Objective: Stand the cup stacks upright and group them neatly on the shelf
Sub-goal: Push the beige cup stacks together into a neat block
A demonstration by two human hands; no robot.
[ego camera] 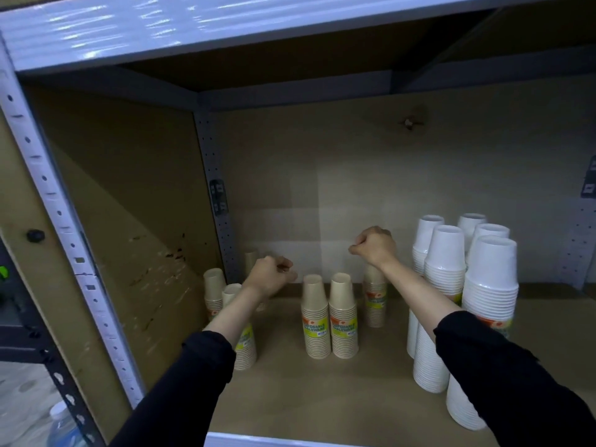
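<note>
Two grips are inside the shelf bay, and both are clenched. The left grip (269, 274) is a fist with curled fingers, in front of a back stack (251, 261) that it partly hides. I cannot tell if it pinches anything. The right grip (374, 245) is also a fist, directly over the top of a tan stack (375, 300). The wrist covers that top, so I cannot tell if it holds the stack or only hovers there. Both arms wear black sleeves (206, 359).

Between the two grips stands a pair (315, 304) of tan stacks, upright and touching side by side, with the cup bottoms upward. Each has a yellow-green label with an orange strip above it. The word "DISPOSABLE" can be read, but the line under it is too blurred. The tan stack under the right grip has the same kind of label.

At the left corner a corner stack (213, 290) stands near the grey post (214, 162). A front stack (242, 346) is just beside it, partly behind the left forearm.

On the right, five white stacks (445, 285) stand upright and close together, taller than the tan ones, bottoms upward. The right forearm crosses in front of the nearest ones. A piece of orange and yellow label shows on the nearest, but it is not readable.

All stacks stand on the brown shelf (322, 398), before a cardboard back wall (354, 175).
</note>
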